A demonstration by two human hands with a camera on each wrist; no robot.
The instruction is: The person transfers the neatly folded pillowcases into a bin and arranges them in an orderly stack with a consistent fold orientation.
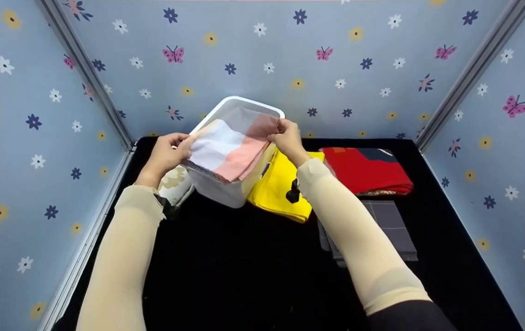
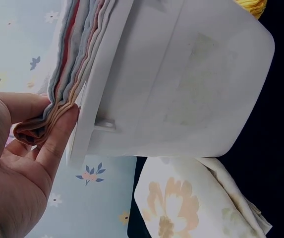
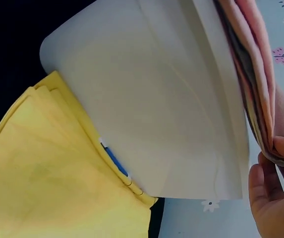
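Observation:
A folded cloth in white, pink and peach spans the mouth of a white plastic bin, its layered edges level with the rim. My left hand pinches the cloth's left edge between thumb and fingers; in the left wrist view the stacked layers show between them, just outside the bin's rim. On the other side my right hand pinches the right edge, thumb on top, as the right wrist view shows. The bin's inside is hidden below the cloth.
A folded yellow cloth lies against the bin's right side. Farther right are a red folded cloth and a grey checked one. A floral cloth sits left of the bin. Patterned walls enclose the black table.

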